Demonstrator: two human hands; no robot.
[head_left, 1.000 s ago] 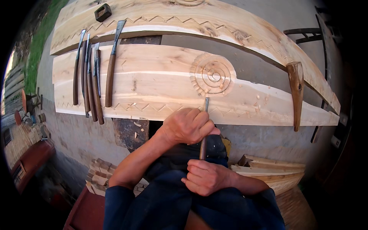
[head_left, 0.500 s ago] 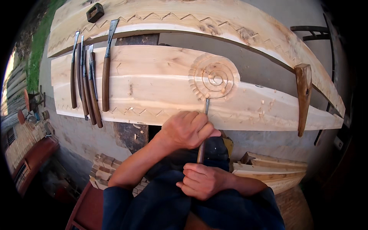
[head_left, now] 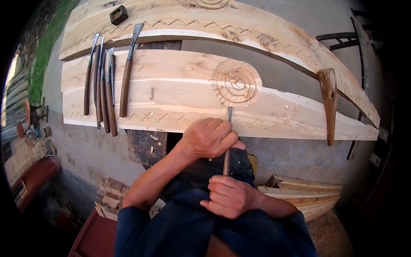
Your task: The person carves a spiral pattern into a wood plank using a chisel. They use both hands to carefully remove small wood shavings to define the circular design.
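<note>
On a clock face centred in the view, the far board [head_left: 180, 13] arcs from 10 o'clock over 12 to 3; the near board [head_left: 171, 94] lies nearer the body. Loose chisels [head_left: 103, 98] lie on it at 10, a wooden mallet [head_left: 329, 107] across it near 3. The round carving [head_left: 236, 82] sits at 1. The left hand [head_left: 212, 138], near the centre, has its fingers curled closed around the chisel [head_left: 227, 162]; the right hand [head_left: 231, 197], toward 6, grips its handle end, fingers folded tight. The chisel's tip points to 12, at the carving's lower rim. A dark block [head_left: 118, 15] rests at 11.
</note>
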